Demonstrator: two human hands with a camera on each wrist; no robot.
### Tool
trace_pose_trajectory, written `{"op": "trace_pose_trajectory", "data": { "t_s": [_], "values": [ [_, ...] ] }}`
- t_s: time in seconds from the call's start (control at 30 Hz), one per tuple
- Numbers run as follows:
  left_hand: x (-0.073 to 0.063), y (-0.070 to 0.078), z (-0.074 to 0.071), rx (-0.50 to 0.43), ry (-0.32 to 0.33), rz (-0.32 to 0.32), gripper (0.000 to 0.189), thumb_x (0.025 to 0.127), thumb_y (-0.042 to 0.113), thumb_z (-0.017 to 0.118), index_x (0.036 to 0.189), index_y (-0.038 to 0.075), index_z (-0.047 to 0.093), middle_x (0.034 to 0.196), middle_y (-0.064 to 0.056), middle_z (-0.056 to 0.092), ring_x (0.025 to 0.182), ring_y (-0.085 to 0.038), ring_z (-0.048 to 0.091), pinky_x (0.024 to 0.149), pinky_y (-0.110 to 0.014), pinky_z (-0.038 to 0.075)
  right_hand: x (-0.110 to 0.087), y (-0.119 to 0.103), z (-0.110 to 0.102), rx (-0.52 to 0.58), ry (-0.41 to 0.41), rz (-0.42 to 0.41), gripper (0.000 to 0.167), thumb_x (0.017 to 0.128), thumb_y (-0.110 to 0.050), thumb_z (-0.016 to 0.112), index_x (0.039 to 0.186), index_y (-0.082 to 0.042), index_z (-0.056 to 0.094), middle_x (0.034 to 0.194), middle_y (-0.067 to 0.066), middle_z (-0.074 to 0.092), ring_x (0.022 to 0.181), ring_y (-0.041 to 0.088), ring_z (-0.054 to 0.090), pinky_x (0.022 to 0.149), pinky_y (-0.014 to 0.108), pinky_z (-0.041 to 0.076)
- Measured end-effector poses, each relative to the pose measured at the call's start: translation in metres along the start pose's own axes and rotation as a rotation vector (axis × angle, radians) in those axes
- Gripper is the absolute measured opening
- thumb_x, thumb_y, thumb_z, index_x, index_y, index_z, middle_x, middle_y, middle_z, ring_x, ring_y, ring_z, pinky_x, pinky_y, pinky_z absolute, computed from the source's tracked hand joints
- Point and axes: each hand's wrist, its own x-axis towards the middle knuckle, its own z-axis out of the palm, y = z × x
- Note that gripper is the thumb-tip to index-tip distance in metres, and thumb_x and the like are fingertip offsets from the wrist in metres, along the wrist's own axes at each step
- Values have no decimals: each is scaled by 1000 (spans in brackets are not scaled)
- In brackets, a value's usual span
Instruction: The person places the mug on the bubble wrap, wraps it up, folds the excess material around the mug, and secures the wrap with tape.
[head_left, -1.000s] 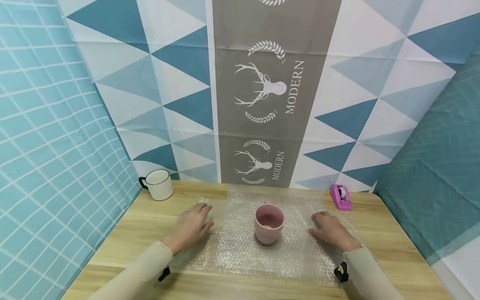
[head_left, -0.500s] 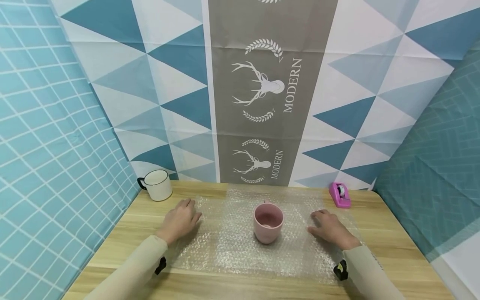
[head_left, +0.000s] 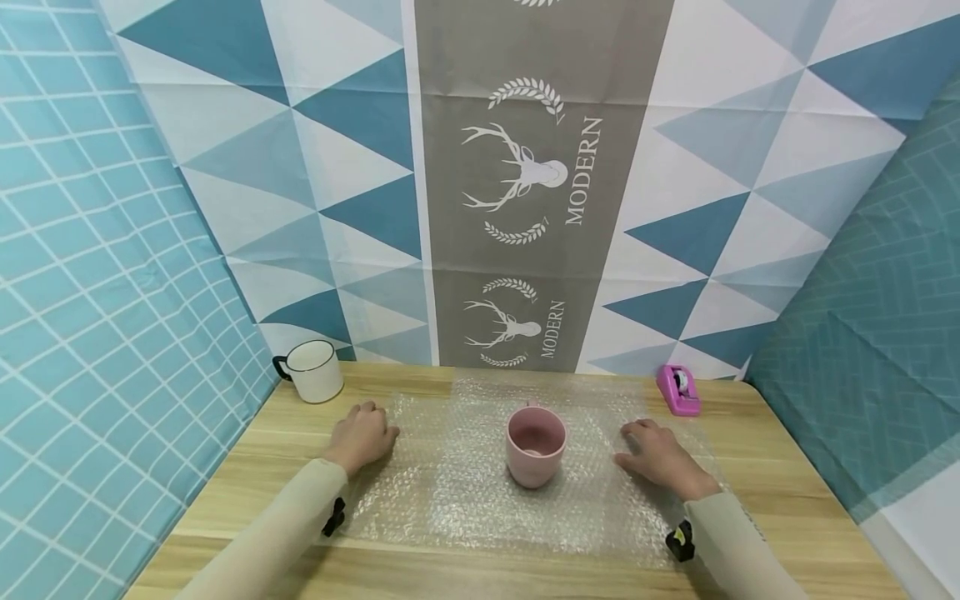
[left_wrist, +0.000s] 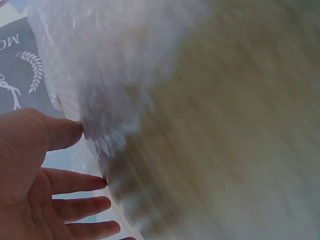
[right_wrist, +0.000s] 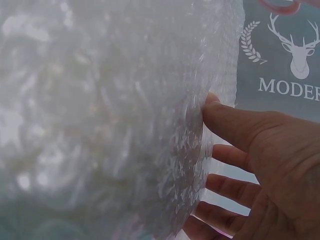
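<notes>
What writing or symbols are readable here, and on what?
"MODERN": upper word, sideways on the backdrop's grey band, with a deer head.
"MODERN": lower word, same band, another deer head.
"MODER": same band, right wrist view, cut off.
"MO": same band, left wrist view, inverted, cut off.
Dark marks beside the right sleeve: too small to read.

Bright head view, dimmer wrist views, partly blurred
</notes>
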Motion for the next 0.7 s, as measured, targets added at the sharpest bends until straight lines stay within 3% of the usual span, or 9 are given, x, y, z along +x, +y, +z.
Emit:
{"op": "trace_pose_trajectory", "data": {
  "t_s": [0.2,0.43,0.63,0.7],
  "values": [
    [3,4,0,-22,42,16,25,91,23,76,97,0,66,97,-19,67,89,-39,67,69,-57,60,0,0,1,-4,5,-7,53,92,-30,77,131,3,62,139,35,54,123,56,52,102,70,46],
    [3,3,-11,-92,4,-12,11,89,12,71,95,3,66,88,-11,70,75,-27,68,60,-46,58,0,0,2,-2,9,-11,52,91,-29,78,130,3,63,137,34,55,122,56,53,102,70,46],
    [2,-2,-20,-201,-61,-5,40,88,16,78,117,-7,65,99,-19,74,80,-25,69,70,-48,60,0,0,1,4,16,-7,52,91,-29,78,130,3,63,138,34,54,123,56,52,102,70,46],
    [2,-4,-22,-252,-82,0,42,87,17,81,116,-10,66,96,-20,74,76,-23,68,70,-46,60,0,0,0,4,14,-5,52,92,-29,77,130,3,63,138,34,54,123,56,52,102,70,46]
  ]
}}
